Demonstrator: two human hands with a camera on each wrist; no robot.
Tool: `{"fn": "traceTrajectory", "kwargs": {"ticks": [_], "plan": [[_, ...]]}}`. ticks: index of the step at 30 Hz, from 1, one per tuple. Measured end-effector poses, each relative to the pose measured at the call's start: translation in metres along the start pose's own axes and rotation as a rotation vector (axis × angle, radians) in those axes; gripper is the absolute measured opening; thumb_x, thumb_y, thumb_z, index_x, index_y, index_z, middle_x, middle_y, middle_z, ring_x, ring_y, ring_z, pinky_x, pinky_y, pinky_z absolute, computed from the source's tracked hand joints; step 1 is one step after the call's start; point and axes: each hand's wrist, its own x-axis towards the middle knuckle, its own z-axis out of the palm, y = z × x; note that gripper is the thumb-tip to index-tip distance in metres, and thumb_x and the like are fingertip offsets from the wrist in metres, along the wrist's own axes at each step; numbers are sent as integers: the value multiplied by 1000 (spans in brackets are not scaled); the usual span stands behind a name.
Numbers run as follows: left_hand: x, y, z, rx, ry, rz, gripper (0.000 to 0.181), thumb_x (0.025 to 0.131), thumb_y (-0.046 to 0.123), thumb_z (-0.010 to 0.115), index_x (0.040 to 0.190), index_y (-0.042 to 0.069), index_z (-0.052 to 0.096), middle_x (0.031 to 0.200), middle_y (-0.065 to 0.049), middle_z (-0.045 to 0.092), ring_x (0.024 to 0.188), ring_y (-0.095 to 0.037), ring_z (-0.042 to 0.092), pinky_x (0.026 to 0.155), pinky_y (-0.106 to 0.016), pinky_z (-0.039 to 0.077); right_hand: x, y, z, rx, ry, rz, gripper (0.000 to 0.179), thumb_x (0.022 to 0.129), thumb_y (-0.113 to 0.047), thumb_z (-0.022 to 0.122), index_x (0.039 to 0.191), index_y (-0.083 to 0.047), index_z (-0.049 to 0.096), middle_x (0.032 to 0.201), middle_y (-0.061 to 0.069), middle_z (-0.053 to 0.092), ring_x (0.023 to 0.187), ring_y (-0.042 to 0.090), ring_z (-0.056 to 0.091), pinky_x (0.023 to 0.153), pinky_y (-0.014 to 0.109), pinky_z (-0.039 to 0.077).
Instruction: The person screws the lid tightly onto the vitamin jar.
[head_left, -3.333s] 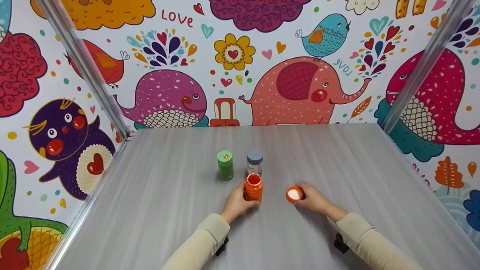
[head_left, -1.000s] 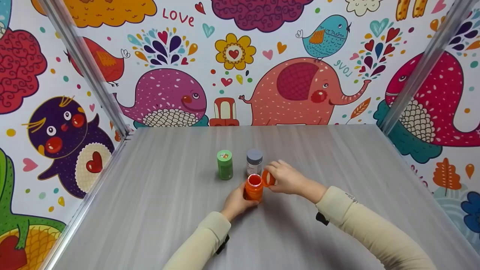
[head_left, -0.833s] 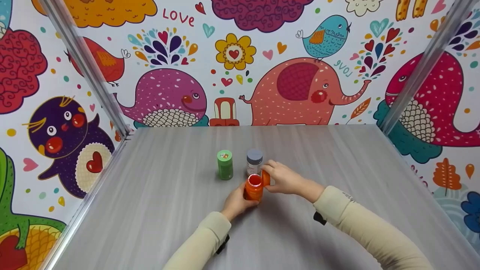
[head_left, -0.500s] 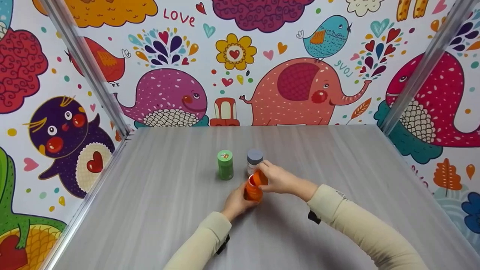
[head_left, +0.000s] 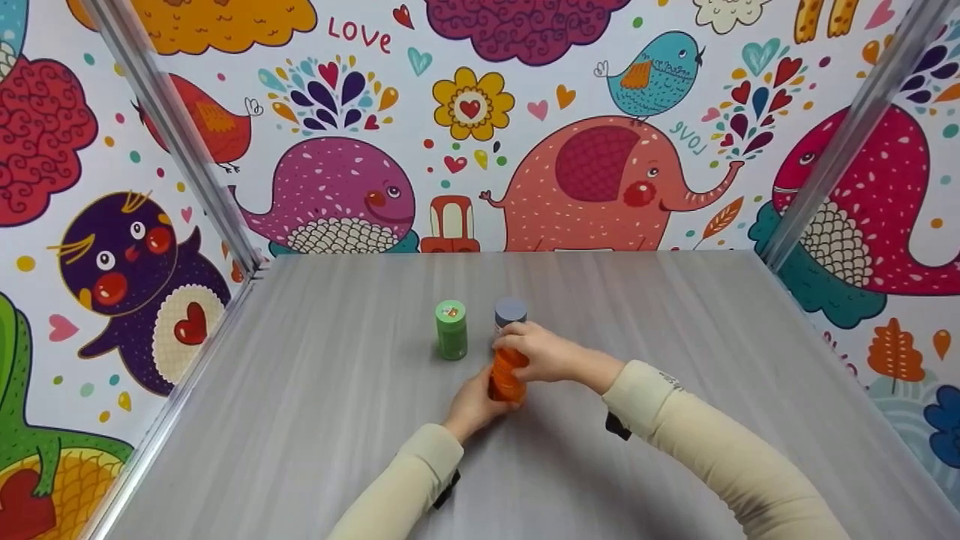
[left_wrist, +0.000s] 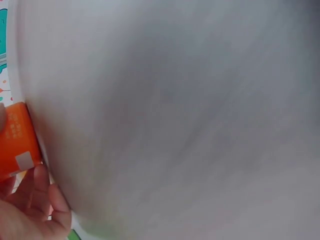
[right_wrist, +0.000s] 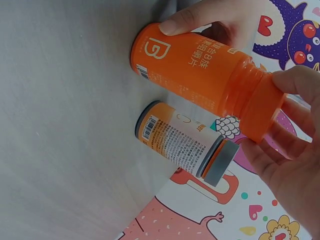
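An orange bottle (right_wrist: 187,70) stands on the table, labelled with a white letter B. My left hand (head_left: 472,406) grips its body low down, thumb across the label in the right wrist view. At the bottle's mouth is an orange cap (right_wrist: 262,107), sitting a little tilted, with some of the neck showing below it. The thumb and fingers of my right hand (head_left: 553,354) pinch this cap from its sides. Close behind stands a bottle with a grey lid (head_left: 511,312), partly hidden by my right hand in the head view.
A green bottle (head_left: 451,331) stands left of the grey-lidded one. The grey table (head_left: 337,390) ends at a printed wall (head_left: 465,172) behind. Metal posts (head_left: 176,135) rise at both back corners.
My right hand has brought the orange cap from the table at right up and leftward, tipping it over onto the bottle's mouth. My left hand has kept its hold on the bottle.
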Motion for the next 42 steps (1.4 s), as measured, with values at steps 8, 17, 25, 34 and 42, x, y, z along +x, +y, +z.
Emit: {"fn": "traceTrajectory", "kwargs": {"ticks": [8,17,25,34,42], "plan": [[0,-1,0,1,-6,-13,61,72,24,77,120,1,48,113,-13,59,101,-27,56,93,-44,41,4,-4,-3,-35,-72,-6,37,79,-2,64,116,-4,61,121,12,52,106,27,48,89,39,46],[0,0,0,-12,-7,-12,59,73,24,77,120,1,49,113,-13,60,101,-27,56,93,-44,41,9,-5,-7,-43,-167,4,37,80,-2,63,117,-4,60,121,12,52,106,27,48,90,38,46],[-1,0,0,-1,-5,2,61,73,23,77,122,1,49,113,-14,60,102,-28,56,93,-44,41,13,-10,-15,-77,-270,82,43,80,2,63,121,-6,57,121,11,50,101,24,53,89,37,47],[-1,1,0,1,-9,-6,61,73,23,77,122,1,48,113,-13,60,101,-27,56,93,-43,42,17,-16,-14,-182,-261,165,39,81,-16,69,117,-8,57,100,7,54,84,19,55,80,32,50],[0,1,0,12,-22,-16,63,74,24,76,124,1,46,115,-12,59,103,-27,55,94,-43,41,21,-14,-11,-179,-219,218,36,81,-27,68,110,-6,59,92,6,54,76,18,53,73,31,50]]}}
